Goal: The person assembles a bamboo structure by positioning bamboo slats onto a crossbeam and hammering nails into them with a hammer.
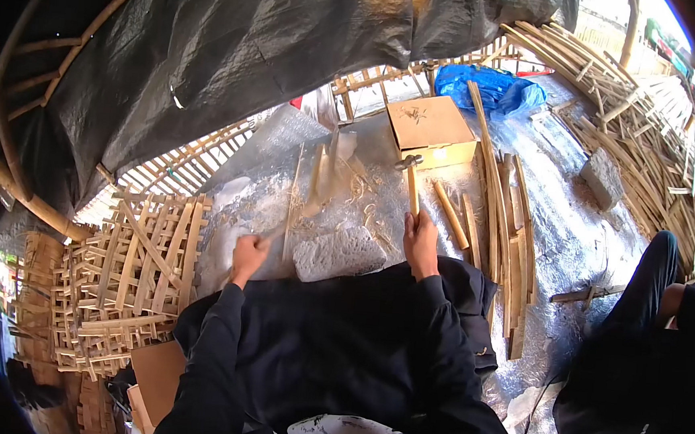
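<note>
My right hand [421, 242] is wrapped round the wooden handle of a hammer [414, 191], its metal head pointing up and away from me beside the box. My left hand [248, 258] is closed, with a thin blurred piece sticking out toward the upper right; its kind is too smeared to tell. Between my hands, close to my lap, lies a rough grey stone block [339, 253]. Beyond the block are wood shavings [361, 190] and blurred pale strips. A short wooden rod [451, 214] lies just right of the hammer.
A cardboard box [432, 126] stands ahead, with a blue tarp [489, 90] behind. Long bamboo strips [507, 236] lie to the right, near another grey block [602, 179]. Woven bamboo lattices [130, 274] are stacked at left. Another person's knee [654, 271] is at far right.
</note>
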### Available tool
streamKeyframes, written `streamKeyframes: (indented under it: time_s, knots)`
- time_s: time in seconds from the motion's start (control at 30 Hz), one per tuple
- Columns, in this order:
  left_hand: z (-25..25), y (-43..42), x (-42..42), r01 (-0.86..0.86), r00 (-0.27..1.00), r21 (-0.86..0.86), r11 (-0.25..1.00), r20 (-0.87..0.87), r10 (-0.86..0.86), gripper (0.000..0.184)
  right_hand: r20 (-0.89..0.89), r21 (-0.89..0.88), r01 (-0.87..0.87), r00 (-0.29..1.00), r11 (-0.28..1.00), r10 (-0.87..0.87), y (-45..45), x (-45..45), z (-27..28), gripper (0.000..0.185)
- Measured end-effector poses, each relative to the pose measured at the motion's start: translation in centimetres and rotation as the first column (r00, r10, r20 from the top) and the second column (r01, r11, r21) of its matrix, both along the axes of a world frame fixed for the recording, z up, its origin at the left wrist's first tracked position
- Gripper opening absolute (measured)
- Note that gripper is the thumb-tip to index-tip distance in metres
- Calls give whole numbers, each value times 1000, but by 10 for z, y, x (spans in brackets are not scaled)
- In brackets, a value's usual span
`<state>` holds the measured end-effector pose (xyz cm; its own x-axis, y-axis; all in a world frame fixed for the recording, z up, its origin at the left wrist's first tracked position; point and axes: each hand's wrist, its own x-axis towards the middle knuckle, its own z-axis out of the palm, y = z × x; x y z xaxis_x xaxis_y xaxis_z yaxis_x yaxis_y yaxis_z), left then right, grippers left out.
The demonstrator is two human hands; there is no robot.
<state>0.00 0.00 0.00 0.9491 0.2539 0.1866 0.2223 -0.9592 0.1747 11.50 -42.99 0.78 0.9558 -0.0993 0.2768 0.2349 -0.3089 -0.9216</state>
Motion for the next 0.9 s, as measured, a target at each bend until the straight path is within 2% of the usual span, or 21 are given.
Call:
streamKeyframes:
  time_s: [0.03,0.07,0.1,0.13,0.17,0.2,0.27,0.37,0.43,0.47,0.5,0.57,0.67,0.7,0.77,0.9]
  knots:
    - [26,19,5,-79,990,-228,970,100,104,23,-1,36,0,1000,999,0,17,1,-1,29]
    - [51,34,9,-124,957,-454,882,181,227,26,0,69,-7,1000,998,7,31,2,0,28]
    - [-15,-40,17,-123,960,-591,797,132,246,26,9,-131,34,999,991,-33,-52,-8,-11,28]
    - [12,-25,28,-28,948,-837,547,151,279,27,4,-92,28,1000,995,-28,-37,-4,-15,29]
    - [35,-15,36,104,934,-968,227,174,313,31,9,-58,19,1000,998,-19,-25,0,-17,29]
    - [56,-10,42,132,918,-958,253,215,334,31,21,-49,6,1000,999,-5,-15,4,-16,29]
    - [85,-23,55,193,858,-976,101,218,464,35,23,-60,-21,999,998,22,-9,8,-18,30]
    - [111,-48,53,397,866,-900,-180,302,400,43,70,-83,-36,997,996,42,-8,13,-32,29]
    - [117,-67,46,454,872,-797,-399,305,384,49,-124,36,-87,988,996,91,-13,17,-50,30]
    - [116,-71,48,475,871,-720,-506,304,385,51,-98,6,-101,990,995,101,-14,21,-48,30]
    - [116,-77,48,514,849,-701,-494,333,411,51,-70,-23,-110,992,994,108,-16,24,-43,31]
    - [112,-93,39,494,869,-614,-616,358,341,52,-121,11,-127,985,992,127,-20,23,-49,33]
    - [123,-110,19,477,878,-591,-651,364,313,54,-133,-53,-99,987,994,91,-18,17,-46,32]
    - [122,-114,16,491,868,-579,-651,387,310,54,-85,-96,-84,994,992,75,-18,20,-51,32]
    - [118,-117,12,477,868,-544,-691,418,270,55,-79,-90,-83,994,992,76,-18,27,-61,31]
    - [110,-115,2,478,869,-580,-659,422,259,55,-19,-142,-99,995,985,97,-21,19,-51,31]
